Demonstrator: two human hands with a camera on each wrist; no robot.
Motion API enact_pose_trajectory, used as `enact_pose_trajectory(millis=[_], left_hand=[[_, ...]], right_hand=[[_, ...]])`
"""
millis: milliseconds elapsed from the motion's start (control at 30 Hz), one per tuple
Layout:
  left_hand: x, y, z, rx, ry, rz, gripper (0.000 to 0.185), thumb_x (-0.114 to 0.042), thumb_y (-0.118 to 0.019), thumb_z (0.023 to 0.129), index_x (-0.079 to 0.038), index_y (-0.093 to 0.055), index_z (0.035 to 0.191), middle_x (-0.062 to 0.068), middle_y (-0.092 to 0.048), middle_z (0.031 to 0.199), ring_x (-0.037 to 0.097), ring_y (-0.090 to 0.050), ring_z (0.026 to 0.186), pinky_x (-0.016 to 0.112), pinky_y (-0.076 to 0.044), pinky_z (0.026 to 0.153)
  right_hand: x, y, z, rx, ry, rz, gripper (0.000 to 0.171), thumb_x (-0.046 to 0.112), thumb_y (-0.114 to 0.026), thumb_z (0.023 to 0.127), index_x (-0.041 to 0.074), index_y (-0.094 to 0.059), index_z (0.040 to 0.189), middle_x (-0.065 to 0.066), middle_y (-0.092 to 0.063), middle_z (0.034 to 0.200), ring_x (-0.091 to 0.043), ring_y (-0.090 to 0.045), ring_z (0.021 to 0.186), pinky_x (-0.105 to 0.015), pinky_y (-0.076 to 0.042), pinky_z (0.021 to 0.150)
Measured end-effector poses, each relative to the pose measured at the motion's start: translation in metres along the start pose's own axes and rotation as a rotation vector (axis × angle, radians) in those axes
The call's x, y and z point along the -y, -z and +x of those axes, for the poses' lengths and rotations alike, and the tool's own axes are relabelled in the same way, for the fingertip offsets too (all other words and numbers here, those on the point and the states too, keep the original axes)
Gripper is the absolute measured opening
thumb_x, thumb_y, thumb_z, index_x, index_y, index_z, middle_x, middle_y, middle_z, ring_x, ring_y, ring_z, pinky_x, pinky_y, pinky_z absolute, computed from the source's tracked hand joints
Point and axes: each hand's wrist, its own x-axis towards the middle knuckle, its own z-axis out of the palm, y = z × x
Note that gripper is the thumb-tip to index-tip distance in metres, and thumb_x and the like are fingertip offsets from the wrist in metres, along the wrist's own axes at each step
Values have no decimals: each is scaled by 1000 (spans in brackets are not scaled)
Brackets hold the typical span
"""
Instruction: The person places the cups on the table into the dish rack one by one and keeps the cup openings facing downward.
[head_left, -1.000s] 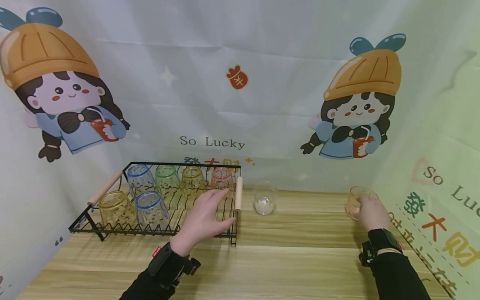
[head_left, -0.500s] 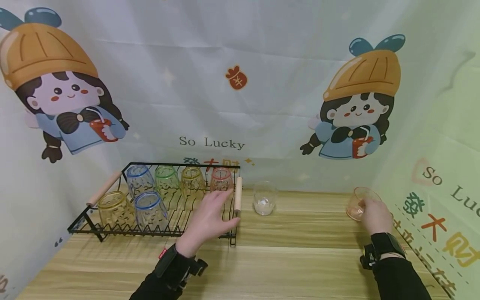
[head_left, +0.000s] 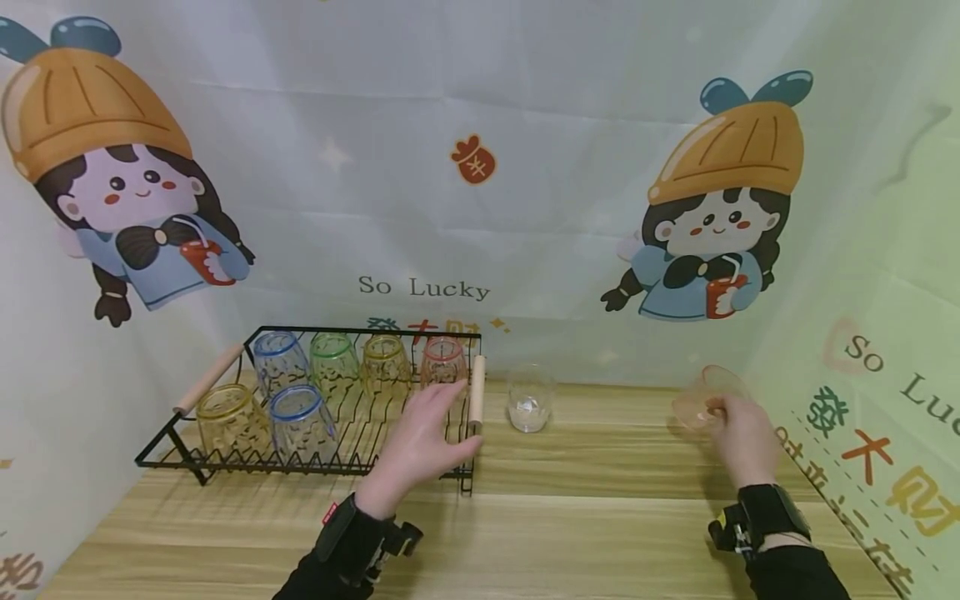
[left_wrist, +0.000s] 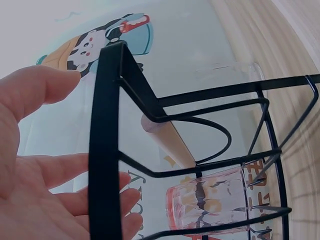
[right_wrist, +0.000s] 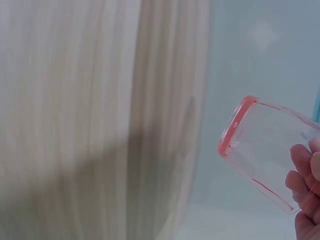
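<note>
Orange-rimmed glass (head_left: pixel 699 403) tilts in your right hand (head_left: pixel 741 435), its grip pinching it, while your left hand (head_left: pixel 420 440) rests relaxed on the dish rack (head_left: pixel 187 454).

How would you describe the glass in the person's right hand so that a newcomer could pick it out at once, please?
Start at the wooden table and go to its far right end, away from the black wire rack. There the right hand holds a glass tilted above the tabletop. Unlike the six glasses in the rack and the clear glass standing alone mid-table, it is pink-rimmed and held in the air.

Black wire rack (head_left: pixel 225 454) holds blue, green, yellow and red-rimmed dimpled glasses (head_left: pixel 300 423); the table (head_left: pixel 600 517) is light wood-grain.
</note>
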Motion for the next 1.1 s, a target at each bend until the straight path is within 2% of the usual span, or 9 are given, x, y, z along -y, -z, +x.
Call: enact_pose_trajectory(millis=[200,700,867,1100], left_hand=[[0,-2,-2,-26,-9,-16,79,-27,-82,79,0,-47,144,18,-54,137,38,-47,128,57,-39,107],[-9,-4,-2,-56,-16,-87,79,-23,-83,78,-1,-47,144,18,-54,138,38,-47,128,58,-36,108],[-11,-4,-1,-57,-15,-88,79,-23,-83,78,-1,-47,145,18,-53,139,38,-47,128,58,-36,109],[-14,-4,-2,-57,-2,-105,81,-25,-84,78,-3,-46,146,19,-51,141,38,-45,130,58,-35,110]], right_hand=[[20,-3,-8,-108,77,81,13,-14,-59,87,-11,-66,98,-28,-66,93,-47,-61,87,-58,-49,73],[71,-2,-27,-237,151,272,17,-18,-60,86,-10,-66,99,-25,-70,90,-46,-62,90,-57,-47,79],[87,-1,-32,-293,165,323,16,-18,-60,86,-9,-67,98,-23,-70,89,-43,-62,89,-52,-45,80],[108,-4,-35,-361,267,382,20,-22,-62,82,-8,-67,95,-20,-70,89,-37,-61,88,-40,-44,81]])
